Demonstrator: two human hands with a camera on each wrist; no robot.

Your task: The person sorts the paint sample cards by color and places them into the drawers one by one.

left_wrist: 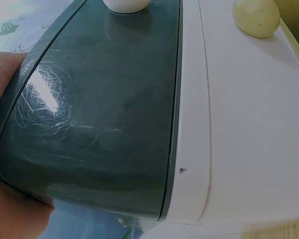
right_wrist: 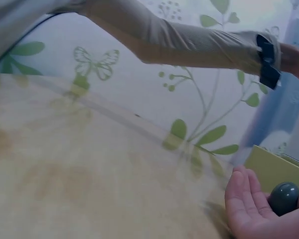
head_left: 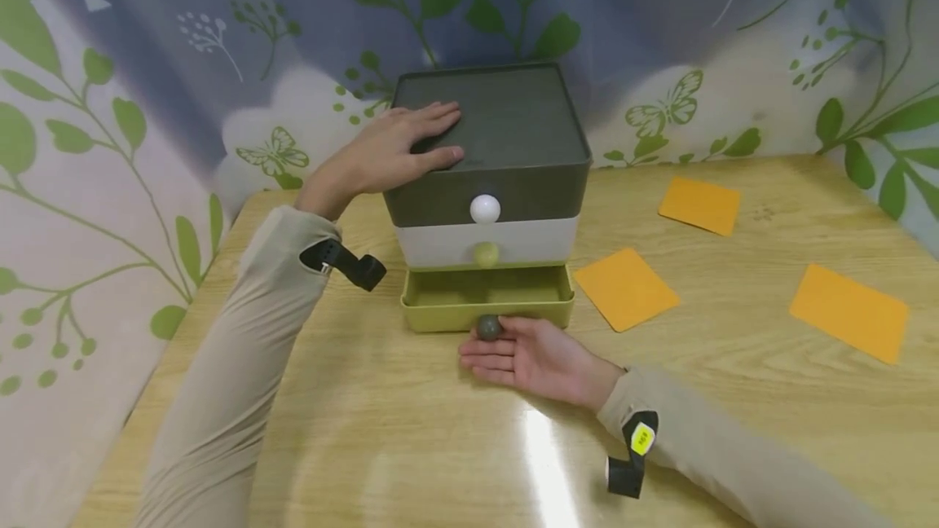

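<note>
A small stacked drawer box has a dark grey top tier, a white middle tier and an olive-green bottom drawer, which is pulled partway out. My left hand rests flat on the box's top at its left edge, fingers spread. In the left wrist view, parts of that hand show beside the dark tier. At the bottom drawer's front, my right hand is palm up, with thumb and index finger at the dark round knob, pinching it. The right wrist view shows this knob between thumb and fingers.
Several orange square sheets lie on the wooden table to the right of the box. A white knob and a pale green knob stick out from the upper tiers. Behind stands a leaf-patterned curtain.
</note>
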